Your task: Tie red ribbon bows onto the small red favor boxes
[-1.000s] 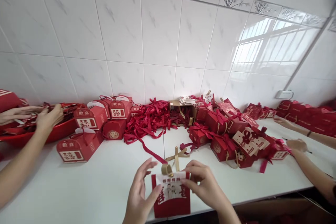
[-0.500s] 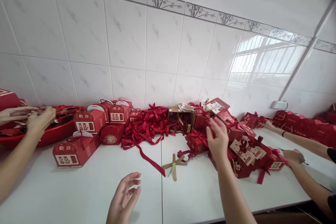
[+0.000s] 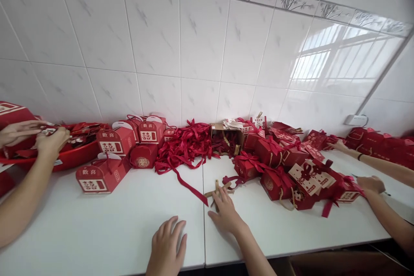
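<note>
My left hand (image 3: pixel 166 246) is over the front of the white table, its fingers apart and holding nothing. To its right, my right hand (image 3: pixel 228 215) reaches down with fingers spread, the fingertips over several gold strips (image 3: pixel 217 187) that lie crossed on the table. Whether the fingertips press on the strips is hard to see. A loose end of red ribbon (image 3: pixel 190 189) trails from the ribbon pile (image 3: pixel 186 142) toward this hand. Close behind the strips lies a dark red cut-out piece (image 3: pixel 235 180).
Red gift boxes (image 3: pixel 103 177) stand at left, beside a red basin (image 3: pixel 74 155) where another person's hands (image 3: pixel 51 138) work. Ribbon-tied boxes (image 3: pixel 274 183) crowd the right, before a small carton (image 3: pixel 241 138). Another person's hand (image 3: pixel 371 184) is at far right.
My right hand has come down from the tied boxes to the gold strips. A red box with a card now sits where it was. My left hand has turned palm down and moved right.
</note>
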Motion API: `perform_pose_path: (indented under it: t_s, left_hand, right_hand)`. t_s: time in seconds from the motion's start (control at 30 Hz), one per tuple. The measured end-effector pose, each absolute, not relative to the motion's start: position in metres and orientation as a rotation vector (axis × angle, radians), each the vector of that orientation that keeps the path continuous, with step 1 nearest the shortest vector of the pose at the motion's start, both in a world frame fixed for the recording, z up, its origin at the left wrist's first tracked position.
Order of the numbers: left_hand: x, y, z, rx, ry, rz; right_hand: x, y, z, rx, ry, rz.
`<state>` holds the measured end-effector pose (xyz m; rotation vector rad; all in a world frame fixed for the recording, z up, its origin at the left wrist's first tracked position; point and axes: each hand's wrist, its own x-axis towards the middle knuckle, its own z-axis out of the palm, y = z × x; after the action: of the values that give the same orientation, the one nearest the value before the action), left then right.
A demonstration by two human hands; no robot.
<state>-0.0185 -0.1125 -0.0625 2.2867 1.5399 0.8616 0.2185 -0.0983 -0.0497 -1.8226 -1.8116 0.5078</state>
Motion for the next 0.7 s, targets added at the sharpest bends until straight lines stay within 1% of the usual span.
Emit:
perform_pose_path:
  t_s: [0.1,0.2,0.3,0.43,0.57,0.7]
  left_hand:
    - [-0.016,-0.118,-0.067,2.436,1.547,0.836]
    - [-0.016,-0.119,-0.064,2.486,1.55,0.816]
    - [-0.016,-0.12,-0.063,2.492,1.557,0.811]
    - [-0.014,-0.122,-0.063,2.441,1.548,0.828]
    - [-0.014,-0.122,-0.056,2.229,1.496,0.898]
    - [-0.012,-0.121,-0.032,1.668,1.273,0.947]
  right_hand:
    - [0.215,-0.101,-0.065,-1.789,-1.775,0.494]
    - [0.217,-0.101,-0.072,-1.631,-1.633,0.475]
    - [0.22,-0.101,-0.074,-1.514,-1.508,0.442]
    - [0.221,-0.1,-0.07,-1.503,-1.402,0.403]
    - [0.217,-0.107,-0.061,-1.377,-1.28,0.368]
    - [0.189,-0.131,-0.05,-1.168,-1.325,0.336]
